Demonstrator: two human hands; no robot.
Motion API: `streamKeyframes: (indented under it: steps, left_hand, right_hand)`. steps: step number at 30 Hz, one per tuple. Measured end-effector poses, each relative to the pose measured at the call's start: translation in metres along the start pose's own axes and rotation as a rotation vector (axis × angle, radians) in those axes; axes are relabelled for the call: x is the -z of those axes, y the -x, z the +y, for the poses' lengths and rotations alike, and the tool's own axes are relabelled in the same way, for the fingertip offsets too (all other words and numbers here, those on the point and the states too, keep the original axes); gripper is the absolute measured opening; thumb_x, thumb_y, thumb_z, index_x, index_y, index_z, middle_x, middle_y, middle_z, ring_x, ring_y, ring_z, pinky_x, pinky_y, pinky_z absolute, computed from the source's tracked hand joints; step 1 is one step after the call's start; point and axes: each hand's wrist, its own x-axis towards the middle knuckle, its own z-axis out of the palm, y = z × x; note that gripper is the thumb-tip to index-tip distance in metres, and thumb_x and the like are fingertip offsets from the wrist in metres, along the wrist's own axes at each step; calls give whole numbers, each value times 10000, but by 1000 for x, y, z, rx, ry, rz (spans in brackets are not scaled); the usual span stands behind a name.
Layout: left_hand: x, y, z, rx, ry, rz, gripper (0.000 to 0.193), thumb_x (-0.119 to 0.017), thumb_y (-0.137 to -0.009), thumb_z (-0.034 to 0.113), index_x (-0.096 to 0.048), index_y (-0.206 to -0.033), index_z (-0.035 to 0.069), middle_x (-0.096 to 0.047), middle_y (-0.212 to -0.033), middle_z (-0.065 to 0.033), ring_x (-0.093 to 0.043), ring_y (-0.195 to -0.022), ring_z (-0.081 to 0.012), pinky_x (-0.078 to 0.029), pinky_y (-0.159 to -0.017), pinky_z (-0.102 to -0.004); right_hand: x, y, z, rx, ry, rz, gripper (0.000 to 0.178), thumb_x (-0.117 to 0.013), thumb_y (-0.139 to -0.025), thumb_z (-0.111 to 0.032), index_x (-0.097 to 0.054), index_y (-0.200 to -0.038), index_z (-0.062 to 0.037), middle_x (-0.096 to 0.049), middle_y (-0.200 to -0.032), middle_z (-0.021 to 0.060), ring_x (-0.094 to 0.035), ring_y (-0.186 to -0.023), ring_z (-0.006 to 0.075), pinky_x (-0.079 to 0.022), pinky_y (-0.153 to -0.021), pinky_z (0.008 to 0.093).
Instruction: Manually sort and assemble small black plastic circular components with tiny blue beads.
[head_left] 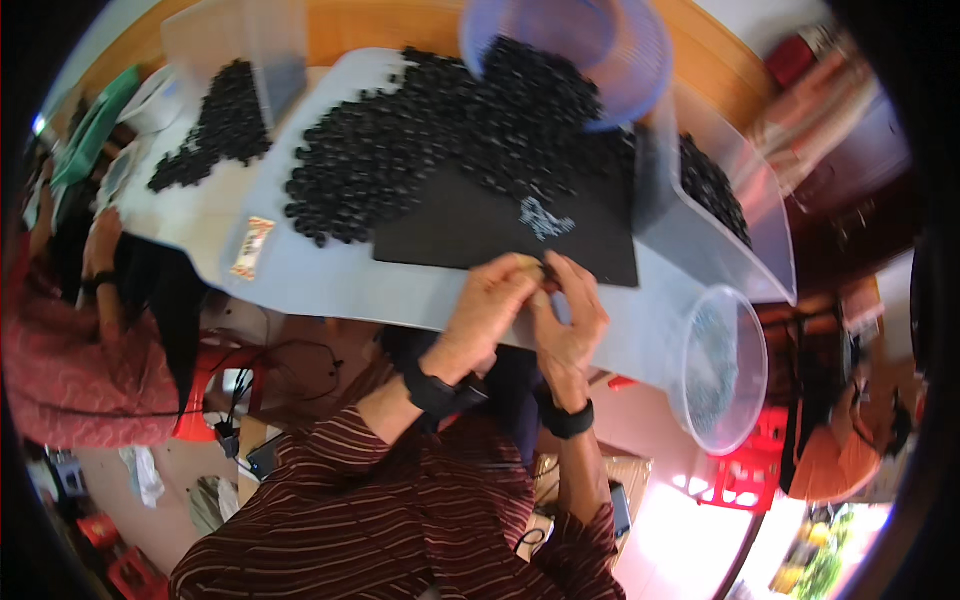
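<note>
Both hands meet over the front edge of a black mat point(440, 235). My left hand point(488, 312) is closed, thumb and fingertips pinched together. My right hand point(573, 318) pinches from the other side, and a small dark piece point(547, 272) shows between the fingertips of the two. Its exact shape is mostly hidden by the fingers. Just beyond them, a little heap of small light-blue parts point(545, 218) lies on the mat. A wide pile of small round black pieces point(370, 150) spreads behind and to the left.
A blue basket point(640, 60) tips over the pile. Clear bins stand at right point(720, 245) and back left point(280, 60). At the right edge sits a round clear tub point(757, 390) holding light-blue parts. A wrapped packet point(252, 248) lies at left. Another person's hand point(103, 238) shows far left.
</note>
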Motion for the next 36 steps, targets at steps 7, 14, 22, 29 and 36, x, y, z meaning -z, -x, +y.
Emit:
streamKeyframes:
  steps: [7,14,22,29,36]
  left_hand:
    - [-12,1,-10,12,165,0,185,-524,-971,111,-646,-1032,-14,-614,-915,14,-528,-833,-44,-445,-758,-196]
    - [-16,-2,-9,77,127,-46,181,-513,-970,108,-628,-998,-28,-591,-885,21,-503,-792,-43,-433,-708,-185]
    - [-11,5,1,56,198,46,128,-557,-944,105,-639,-954,8,-601,-827,20,-527,-762,-51,-440,-709,-197]
    - [-6,-2,-12,47,181,29,204,-544,-971,106,-620,-1114,-18,-637,-948,-17,-594,-851,-75,-507,-772,-219]
    - [-13,-2,-15,-59,21,124,209,-531,-962,89,-626,-1073,-60,-627,-927,-5,-567,-839,-65,-472,-763,-211]
  right_hand:
    - [-4,5,-2,30,102,100,360,-636,-727,112,-666,-1071,10,-661,-1040,164,-629,-902,294,-508,-803,347]
    - [-9,10,-5,45,170,172,331,-633,-751,95,-655,-1071,12,-655,-1039,174,-633,-896,295,-518,-796,353]
    - [-14,11,-3,-26,38,182,324,-618,-761,71,-656,-1073,-9,-656,-1027,162,-641,-905,296,-515,-808,353]
    - [-3,8,-2,-32,-32,100,355,-599,-783,75,-657,-1122,-14,-652,-1079,130,-652,-871,201,-516,-794,296]
    - [1,7,-1,-56,-139,123,245,-615,-850,45,-688,-1075,-16,-660,-1022,114,-622,-862,164,-500,-767,261]
